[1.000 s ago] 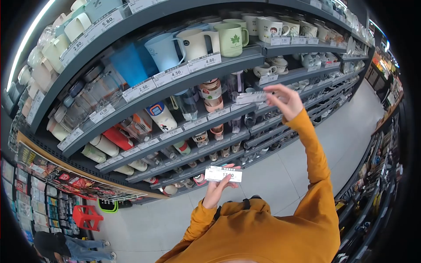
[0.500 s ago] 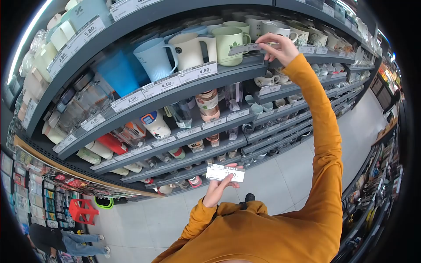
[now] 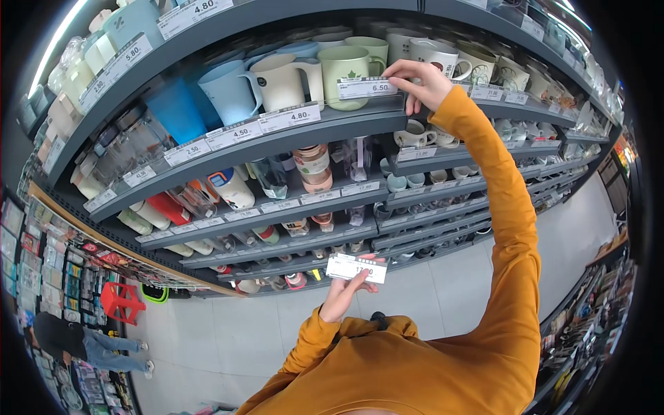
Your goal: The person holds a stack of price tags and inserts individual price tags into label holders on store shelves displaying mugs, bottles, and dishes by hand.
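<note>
One arm [image 3: 510, 200] is stretched high: right hand [image 3: 427, 84] angled down, grip pinching the 6.50 tag [image 3: 363, 89] before the green mug [image 3: 346, 61] on the shelf [image 3: 346, 130]; low down, palm up, left hand [image 3: 338, 296] clasps white tags [image 3: 342, 268].

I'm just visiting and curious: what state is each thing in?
Right hand: pinching the 6.50 tag
6.50 tag: held before the green mug
Left hand: gripping the lower tag
Lower tag: held, price partly covered
Green mug: upright, partly hidden
Blue mug: upright
Cream mug: upright
Red stool: upright
</note>
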Tool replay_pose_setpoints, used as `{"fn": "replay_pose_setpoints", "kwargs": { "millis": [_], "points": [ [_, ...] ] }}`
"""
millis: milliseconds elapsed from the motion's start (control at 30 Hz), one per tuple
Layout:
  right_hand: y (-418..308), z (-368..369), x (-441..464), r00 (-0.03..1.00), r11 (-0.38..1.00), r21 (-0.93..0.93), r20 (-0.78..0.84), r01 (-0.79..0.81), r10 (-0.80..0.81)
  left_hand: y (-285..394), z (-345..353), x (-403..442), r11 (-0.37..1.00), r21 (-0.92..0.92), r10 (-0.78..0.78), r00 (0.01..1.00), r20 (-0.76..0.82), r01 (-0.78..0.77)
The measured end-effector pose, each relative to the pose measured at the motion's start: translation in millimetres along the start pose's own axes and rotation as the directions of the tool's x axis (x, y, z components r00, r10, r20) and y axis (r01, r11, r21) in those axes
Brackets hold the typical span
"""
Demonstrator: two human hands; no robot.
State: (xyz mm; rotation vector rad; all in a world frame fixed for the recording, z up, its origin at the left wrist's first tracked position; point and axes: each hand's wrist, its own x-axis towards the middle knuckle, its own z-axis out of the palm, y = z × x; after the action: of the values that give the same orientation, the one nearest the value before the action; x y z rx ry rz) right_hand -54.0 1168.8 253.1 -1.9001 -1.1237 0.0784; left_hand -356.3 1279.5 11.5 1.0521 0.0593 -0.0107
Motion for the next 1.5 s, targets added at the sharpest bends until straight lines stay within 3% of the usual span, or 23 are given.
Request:
{"fn": "replay_pose_setpoints", "kwargs": {
  "millis": [233,533,833,1033,1133,1333,1400,1433,1500],
  "points": [
    [-3,-2,4,0.997,0.994,-0.108,0.075,0.004,0.004,-14,29,5,0.998,-0.034,0.051,0.997,-0.066,-0.053],
    [4,-11,1,0.989,0.996,-0.085,0.148,0.040,-0.027,-32,57,14,0.998,-0.048,0.046,0.993,-0.113,-0.051],
    [11,-11,-2,0.959,0.933,-0.273,0.221,0.233,-0.175,-34,85,22,0.996,-0.023,0.082,0.987,-0.141,-0.086],
    [6,-12,-16,0.959,0.892,-0.360,0.173,0.272,-0.223,-29,101,27,0.987,0.046,0.164,0.955,-0.246,-0.157],
    [-4,-16,-41,0.887,0.788,-0.449,0.020,0.421,-0.462,-25,106,30,0.970,0.124,0.240,0.919,-0.314,-0.211],
    [-4,-6,-96,0.912,0.859,-0.333,0.011,0.389,-0.409,-13,110,33,0.945,0.200,0.316,0.873,-0.372,-0.258],
    [-7,4,-116,0.920,0.908,-0.163,0.002,0.386,-0.391,-8,112,34,0.936,0.220,0.342,0.861,-0.376,-0.275],
    [-7,14,-133,0.950,0.948,-0.066,0.035,0.311,-0.309,-4,117,34,0.934,0.191,0.357,0.838,-0.412,-0.303],
    [3,31,-159,0.949,0.966,0.051,0.180,0.254,-0.259,-4,115,33,0.919,0.241,0.390,0.809,-0.440,-0.312]
  ]
}}
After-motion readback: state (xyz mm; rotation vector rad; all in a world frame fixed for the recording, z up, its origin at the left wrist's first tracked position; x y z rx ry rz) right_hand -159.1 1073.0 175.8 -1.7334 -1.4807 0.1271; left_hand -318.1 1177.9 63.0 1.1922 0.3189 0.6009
